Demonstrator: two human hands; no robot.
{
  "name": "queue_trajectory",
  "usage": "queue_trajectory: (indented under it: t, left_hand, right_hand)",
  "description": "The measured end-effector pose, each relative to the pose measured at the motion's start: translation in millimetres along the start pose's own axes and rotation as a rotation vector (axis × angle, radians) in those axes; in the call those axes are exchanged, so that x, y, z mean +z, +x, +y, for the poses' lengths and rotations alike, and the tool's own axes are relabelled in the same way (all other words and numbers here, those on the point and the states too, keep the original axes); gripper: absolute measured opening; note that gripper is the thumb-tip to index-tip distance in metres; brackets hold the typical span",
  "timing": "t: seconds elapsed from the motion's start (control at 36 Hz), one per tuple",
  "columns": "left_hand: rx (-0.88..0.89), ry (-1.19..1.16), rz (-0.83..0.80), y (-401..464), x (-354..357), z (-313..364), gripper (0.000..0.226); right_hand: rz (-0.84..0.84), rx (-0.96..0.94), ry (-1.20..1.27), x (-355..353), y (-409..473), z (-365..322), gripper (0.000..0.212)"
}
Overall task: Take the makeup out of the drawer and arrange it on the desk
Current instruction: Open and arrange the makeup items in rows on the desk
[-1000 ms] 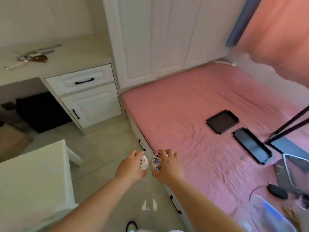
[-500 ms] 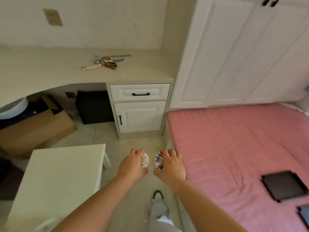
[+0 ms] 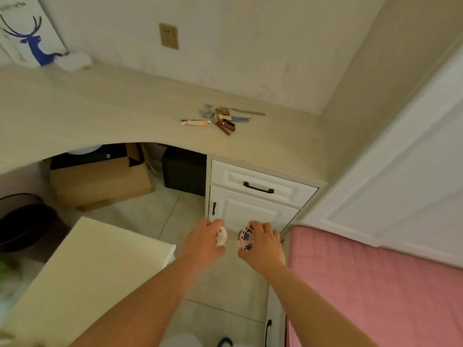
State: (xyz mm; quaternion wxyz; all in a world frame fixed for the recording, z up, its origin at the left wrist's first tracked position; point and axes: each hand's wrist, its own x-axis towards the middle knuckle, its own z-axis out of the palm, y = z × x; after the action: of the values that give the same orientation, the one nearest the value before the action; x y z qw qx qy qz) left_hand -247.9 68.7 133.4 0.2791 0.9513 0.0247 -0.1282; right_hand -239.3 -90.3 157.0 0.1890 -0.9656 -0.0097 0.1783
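A pale wall (image 3: 238, 46) with a tan socket (image 3: 169, 35) rose behind the curved counter (image 3: 87, 108). A white wardrobe (image 3: 413, 171) stood right, above a pink bed (image 3: 375, 296). Tiled floor (image 3: 225, 284) held a box (image 3: 100, 181) and a bin (image 3: 22, 226).

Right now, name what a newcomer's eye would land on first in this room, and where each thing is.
First, the two hands at centre bottom: the left hand grips a small white patterned case, the right hand a blue-patterned case. Next, the little cluster of makeup lying on the pale desk, above the shut white drawer. Then the pink bed at the right and the blue deer picture at the far left.
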Motion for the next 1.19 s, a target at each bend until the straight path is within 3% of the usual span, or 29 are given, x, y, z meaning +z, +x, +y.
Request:
queue_trajectory:
  t: [0.19,0.64,1.19]
  left_hand:
    - [-0.100,0.020,0.033,79.2,-35.9,-17.2,0.061]
    - [-0.115,0.038,0.078,275.5,-150.5,-84.1,0.060]
    - [-0.252,-0.038,0.136,416.3,-202.0,-118.0,0.056]
  right_hand:
    - [-0.041,-0.061,-0.016,-19.0,90.1,-36.2,0.070]
    - [0.020,-0.048,0.042,-53.6,289.1,-141.6,0.070]
    - [-0.068,-0.169,0.084,-71.2,456.4,-211.4,0.063]
